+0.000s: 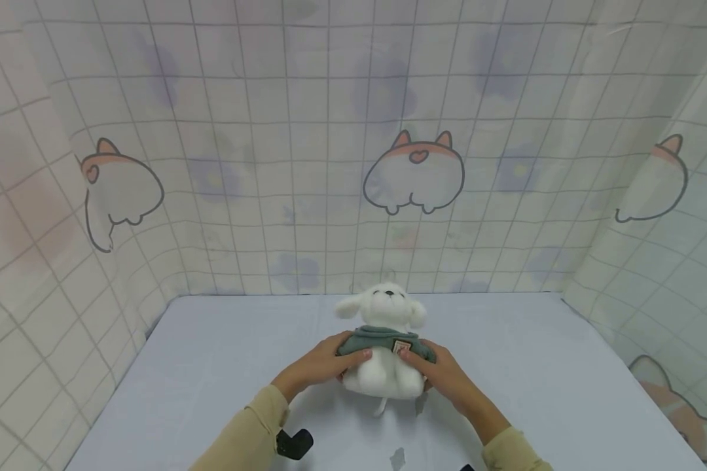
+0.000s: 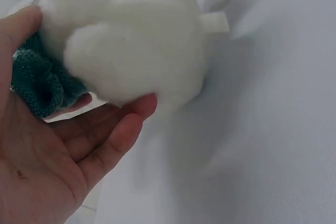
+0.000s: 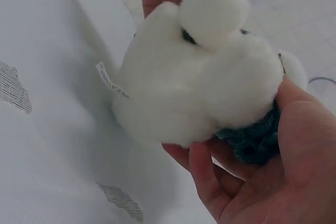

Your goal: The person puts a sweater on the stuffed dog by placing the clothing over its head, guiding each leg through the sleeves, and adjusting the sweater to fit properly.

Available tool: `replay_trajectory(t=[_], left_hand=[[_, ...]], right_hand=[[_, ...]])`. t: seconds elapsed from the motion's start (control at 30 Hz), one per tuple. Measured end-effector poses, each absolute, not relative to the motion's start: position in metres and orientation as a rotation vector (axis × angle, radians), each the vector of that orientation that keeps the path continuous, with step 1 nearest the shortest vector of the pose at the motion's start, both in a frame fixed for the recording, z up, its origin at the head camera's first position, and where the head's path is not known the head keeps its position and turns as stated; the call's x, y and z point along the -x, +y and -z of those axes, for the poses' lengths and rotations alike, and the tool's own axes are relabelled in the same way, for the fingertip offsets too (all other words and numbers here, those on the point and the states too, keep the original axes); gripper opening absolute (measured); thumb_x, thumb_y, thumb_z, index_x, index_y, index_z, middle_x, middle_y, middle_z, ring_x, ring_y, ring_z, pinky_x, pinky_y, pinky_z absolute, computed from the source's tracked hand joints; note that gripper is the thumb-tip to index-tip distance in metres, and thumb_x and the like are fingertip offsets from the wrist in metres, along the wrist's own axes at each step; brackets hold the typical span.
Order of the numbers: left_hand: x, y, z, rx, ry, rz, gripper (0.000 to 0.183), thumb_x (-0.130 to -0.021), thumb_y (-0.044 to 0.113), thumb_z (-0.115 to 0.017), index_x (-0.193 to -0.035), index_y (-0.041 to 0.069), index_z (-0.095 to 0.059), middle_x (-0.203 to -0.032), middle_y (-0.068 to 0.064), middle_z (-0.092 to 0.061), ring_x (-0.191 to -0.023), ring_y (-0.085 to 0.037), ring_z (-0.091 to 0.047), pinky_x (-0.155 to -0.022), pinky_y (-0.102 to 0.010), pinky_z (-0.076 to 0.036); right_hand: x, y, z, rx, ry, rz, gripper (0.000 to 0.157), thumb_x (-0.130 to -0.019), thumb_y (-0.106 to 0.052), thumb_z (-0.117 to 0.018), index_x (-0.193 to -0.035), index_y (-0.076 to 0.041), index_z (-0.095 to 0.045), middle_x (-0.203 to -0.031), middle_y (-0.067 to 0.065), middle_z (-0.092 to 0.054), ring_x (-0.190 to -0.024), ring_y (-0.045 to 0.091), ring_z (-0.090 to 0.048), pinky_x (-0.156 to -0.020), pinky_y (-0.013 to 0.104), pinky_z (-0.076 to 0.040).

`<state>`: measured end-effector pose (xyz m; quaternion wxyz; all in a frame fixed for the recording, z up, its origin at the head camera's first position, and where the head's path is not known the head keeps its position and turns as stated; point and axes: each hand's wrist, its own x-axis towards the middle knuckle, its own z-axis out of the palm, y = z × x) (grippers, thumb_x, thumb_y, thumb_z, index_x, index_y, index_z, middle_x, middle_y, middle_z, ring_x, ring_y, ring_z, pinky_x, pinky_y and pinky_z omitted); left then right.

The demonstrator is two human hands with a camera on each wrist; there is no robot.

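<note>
A white plush dog in a teal knitted sweater faces the head camera near the table's middle. My left hand grips its side, the thumb across the front and the fingers round behind. On the other side my right hand holds it the same way, thumb beside the small patch on the sweater. The left wrist view shows the plush's white underside above my curled fingers. A printed tag sticks out from its bottom in the right wrist view.
The plush is over a white table. Grey patches mark the cloth near the front. A black piece sits by my left sleeve. Behind and at both sides hang grid-patterned curtains with cartoon animal prints.
</note>
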<state>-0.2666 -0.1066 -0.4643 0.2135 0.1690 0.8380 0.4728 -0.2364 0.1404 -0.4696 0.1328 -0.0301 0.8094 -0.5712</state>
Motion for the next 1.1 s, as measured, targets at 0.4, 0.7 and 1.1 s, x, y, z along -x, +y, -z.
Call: replay_trajectory(t=[0.4, 0.7, 1.1], left_hand=[[0.265, -0.107, 0.462, -0.453, 2.26, -1.325, 0.052, -0.083, 0.061, -0.05, -0.106, 0.016, -0.059, -0.091, -0.003, -0.064, -0.071, -0.017, -0.062, -0.061, -0.033, -0.053], [0.269, -0.107, 0.474, -0.358, 2.299, -1.338, 0.06, -0.083, 0.065, -0.045, -0.104, 0.011, -0.058, -0.086, -0.004, -0.064, -0.064, -0.019, -0.063, -0.058, -0.032, -0.052], [0.269, -0.102, 0.489, -0.315, 2.313, -1.357, 0.06, -0.085, 0.063, -0.044, -0.105, 0.009, -0.057, -0.087, -0.006, -0.063, -0.063, -0.02, -0.066, -0.058, -0.032, -0.051]], right_hand=[[0.238, 0.139, 0.467, 0.073, 2.329, 1.627, 0.053, -0.088, -0.052, -0.049, -0.106, -0.003, -0.059, -0.081, 0.004, -0.067, -0.065, 0.016, -0.061, -0.056, 0.031, -0.05], [0.243, 0.131, 0.468, -0.153, 2.394, 1.627, 0.07, -0.079, -0.067, -0.048, -0.112, -0.005, -0.057, -0.094, 0.006, -0.065, -0.076, 0.014, -0.06, -0.06, 0.03, -0.05], [0.247, 0.143, 0.475, -0.278, 2.414, 1.661, 0.077, -0.079, -0.068, -0.048, -0.124, -0.005, -0.048, -0.105, 0.014, -0.06, -0.078, 0.018, -0.061, -0.063, 0.033, -0.054]])
